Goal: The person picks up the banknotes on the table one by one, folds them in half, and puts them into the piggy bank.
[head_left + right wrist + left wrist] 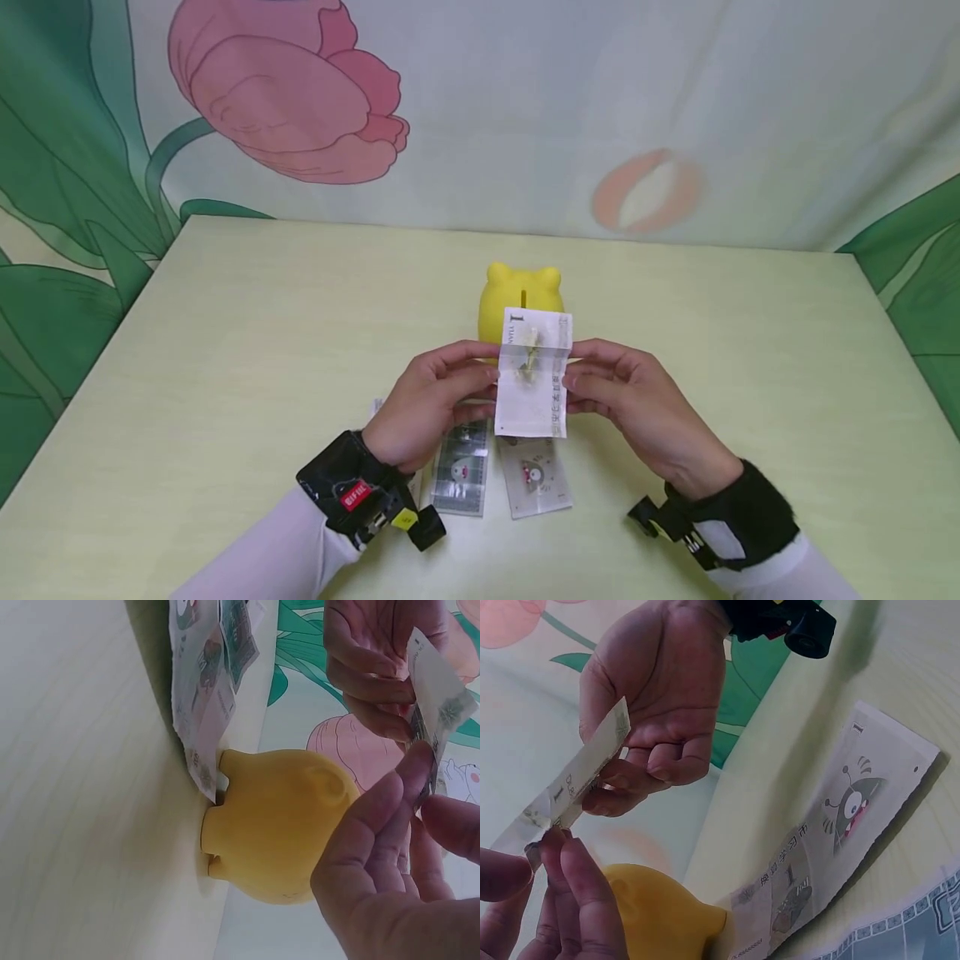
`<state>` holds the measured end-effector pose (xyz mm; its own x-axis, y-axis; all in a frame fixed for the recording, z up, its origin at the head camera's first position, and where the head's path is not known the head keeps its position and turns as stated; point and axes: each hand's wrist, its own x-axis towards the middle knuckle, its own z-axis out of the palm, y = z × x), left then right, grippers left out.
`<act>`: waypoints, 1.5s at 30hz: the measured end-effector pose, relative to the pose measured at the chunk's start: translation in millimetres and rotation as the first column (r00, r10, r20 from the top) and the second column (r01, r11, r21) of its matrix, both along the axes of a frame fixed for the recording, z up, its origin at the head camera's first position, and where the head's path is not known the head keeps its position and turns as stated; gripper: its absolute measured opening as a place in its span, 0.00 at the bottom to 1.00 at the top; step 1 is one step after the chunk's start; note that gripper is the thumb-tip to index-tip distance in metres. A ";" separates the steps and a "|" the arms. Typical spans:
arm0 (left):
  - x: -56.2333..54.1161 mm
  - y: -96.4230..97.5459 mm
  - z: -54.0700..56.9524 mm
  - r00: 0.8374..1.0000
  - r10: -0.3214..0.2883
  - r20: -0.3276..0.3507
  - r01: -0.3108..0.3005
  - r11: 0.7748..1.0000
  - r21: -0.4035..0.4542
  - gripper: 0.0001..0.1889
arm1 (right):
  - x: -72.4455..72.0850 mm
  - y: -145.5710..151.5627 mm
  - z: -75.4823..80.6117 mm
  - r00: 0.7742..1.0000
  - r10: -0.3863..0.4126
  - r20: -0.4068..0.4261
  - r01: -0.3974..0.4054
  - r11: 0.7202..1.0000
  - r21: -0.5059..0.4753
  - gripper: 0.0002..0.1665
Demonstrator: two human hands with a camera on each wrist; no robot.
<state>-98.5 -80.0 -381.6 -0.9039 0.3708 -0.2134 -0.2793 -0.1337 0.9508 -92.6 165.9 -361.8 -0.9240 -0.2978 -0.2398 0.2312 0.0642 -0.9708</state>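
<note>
A creased play banknote [531,400] marked 1 is held up off the table between both hands. My left hand [427,404] pinches its left edge, and the right hand [637,400] pinches its right edge with thumb and fingers. Behind it stands a yellow piggy bank [495,308], its slot facing up and partly above the note's top edge. In the right wrist view the piggy bank [277,825] shows its short feet on the table. The note appears nearly edge-on in the left wrist view [577,776].
Below the hands lie a dark patterned note [459,479] and a pale note with a cartoon figure [536,483]. Part of another paper [377,406] shows behind the left wrist. A flower-print curtain [495,108] hangs beyond the pale table [225,333].
</note>
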 end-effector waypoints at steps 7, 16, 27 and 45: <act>-0.7 0.4 -1.2 1.000 0.011 0.014 -0.011 1.000 0.015 0.19 | -2.4 -0.7 -2.6 1.000 -0.014 0.001 0.014 1.000 0.020 0.18; 1.7 2.0 -3.6 0.999 0.025 0.045 -0.026 0.999 0.019 0.14 | -0.5 -1.8 -2.1 0.999 -0.032 0.032 0.030 0.998 0.048 0.15; 1.6 2.1 -2.5 1.000 0.005 0.012 -0.005 0.999 -0.039 0.18 | -0.2 -3.3 -2.7 0.999 -0.022 0.037 0.018 0.996 0.086 0.20; -3.2 2.8 -0.5 1.000 0.002 -0.021 -0.003 0.998 -0.057 0.18 | -3.2 -2.8 -3.8 0.998 -0.043 0.041 0.042 0.999 0.008 0.24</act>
<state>-101.7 -77.2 -382.1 -0.9092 0.3563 -0.2154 -0.2594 -0.0802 0.9624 -95.8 163.1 -365.6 -0.9253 -0.2564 -0.2795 0.2733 0.0604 -0.9600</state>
